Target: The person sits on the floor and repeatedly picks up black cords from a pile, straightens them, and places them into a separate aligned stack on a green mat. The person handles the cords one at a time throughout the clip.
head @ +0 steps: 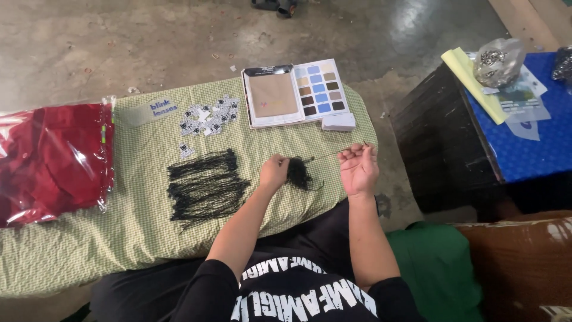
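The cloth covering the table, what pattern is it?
The cloth is a fine green-and-white check, seen clearly in the head view.

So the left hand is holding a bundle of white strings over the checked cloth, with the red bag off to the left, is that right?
Not quite: the head view shows the bundle of strings in the left hand is black, not white. It is over the checked cloth, with the red bag to the left.

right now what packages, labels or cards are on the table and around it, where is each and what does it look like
Clear plastic bag: table's left end, holds red cloth.
Small tags: scattered pile at the far edge, white with black marks.
Sticker: left of the tags, blue lettering.
Swatch card: far right, open booklet, tan panel, blue and brown squares.
Small white box: beside the swatch card.
Crinkled clear bag: on the blue side table.
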